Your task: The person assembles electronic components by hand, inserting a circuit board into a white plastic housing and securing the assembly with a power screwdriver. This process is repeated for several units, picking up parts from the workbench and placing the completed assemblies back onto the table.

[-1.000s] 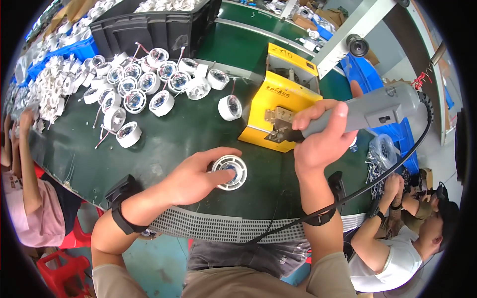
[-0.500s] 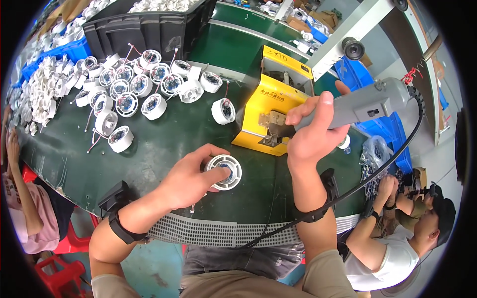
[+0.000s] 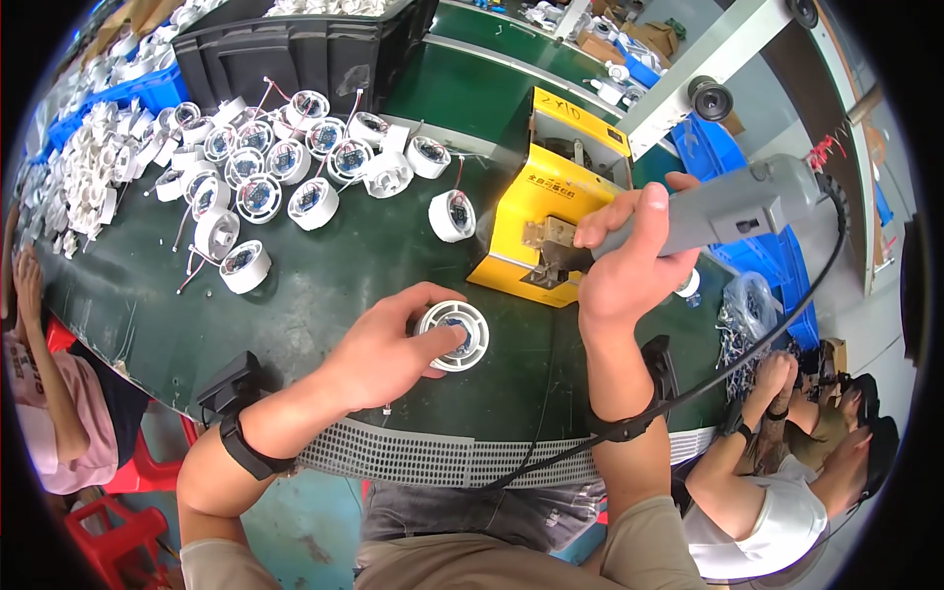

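A green table (image 3: 334, 265) stretches before me, bearing a yellow machine (image 3: 560, 197). The right hand's (image 3: 629, 270) curled fingers grip a grey power tool (image 3: 723, 211) at the machine's near face. Nearer the person than the machine, the left hand (image 3: 379, 354) pinches a white round housing (image 3: 479, 337).

Right of the yellow machine (image 3: 546, 211) my tool (image 3: 713, 211) was grey, its cable (image 3: 767, 337) black, left of the machine my round part (image 3: 477, 339) was white around blue and the bin (image 3: 265, 69) black, beneath it the tabletop (image 3: 334, 270) green, nearer me the edging (image 3: 393, 454) grey, hole-patterned.
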`<state>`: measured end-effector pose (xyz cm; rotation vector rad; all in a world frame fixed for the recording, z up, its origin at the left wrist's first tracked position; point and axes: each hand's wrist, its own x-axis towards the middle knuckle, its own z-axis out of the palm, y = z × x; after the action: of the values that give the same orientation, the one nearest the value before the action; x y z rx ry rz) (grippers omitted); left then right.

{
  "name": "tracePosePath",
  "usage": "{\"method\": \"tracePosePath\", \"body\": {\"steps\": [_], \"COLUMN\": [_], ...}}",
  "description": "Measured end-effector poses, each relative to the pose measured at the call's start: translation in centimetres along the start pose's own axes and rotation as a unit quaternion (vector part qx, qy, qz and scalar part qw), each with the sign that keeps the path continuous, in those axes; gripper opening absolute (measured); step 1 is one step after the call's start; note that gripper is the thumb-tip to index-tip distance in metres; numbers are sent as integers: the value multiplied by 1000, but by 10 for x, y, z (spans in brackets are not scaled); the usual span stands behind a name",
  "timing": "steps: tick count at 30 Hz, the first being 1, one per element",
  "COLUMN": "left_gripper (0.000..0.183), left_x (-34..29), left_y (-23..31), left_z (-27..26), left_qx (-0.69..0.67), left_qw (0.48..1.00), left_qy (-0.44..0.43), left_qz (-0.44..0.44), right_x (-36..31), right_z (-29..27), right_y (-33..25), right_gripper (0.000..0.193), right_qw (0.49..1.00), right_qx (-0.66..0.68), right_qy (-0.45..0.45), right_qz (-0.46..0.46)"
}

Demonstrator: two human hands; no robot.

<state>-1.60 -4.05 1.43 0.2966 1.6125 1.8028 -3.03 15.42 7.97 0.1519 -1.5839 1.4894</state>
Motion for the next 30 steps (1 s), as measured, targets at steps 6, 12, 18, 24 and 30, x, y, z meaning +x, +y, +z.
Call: {"method": "tracePosePath", "body": {"steps": [6,12,18,24,30], "left_gripper": [32,37,36,35,35], "left_x": [0,0,-3,-1,1], "left_y": [3,-1,6,9,6], "left_z": [1,0,1,1,-3], "left_qx": [1,14,37,48,-6], "left_qw": [1000,1000,999,999,1000], "left_qy": [10,19,20,11,-3], "left_qz": [-7,8,-5,-18,-22], "right_x": [-6,-47,-61,-60,-63], "right_z": [-8,0,14,18,21], "right_y": [-4,-32,-42,-41,-36], "right_gripper": [33,45,51,50,47], "right_qw": [999,987,982,983,972], "right_qx": [22,118,142,141,199], "right_qy": [-25,-66,-90,-92,-62], "right_qz": [24,84,90,79,112]}}
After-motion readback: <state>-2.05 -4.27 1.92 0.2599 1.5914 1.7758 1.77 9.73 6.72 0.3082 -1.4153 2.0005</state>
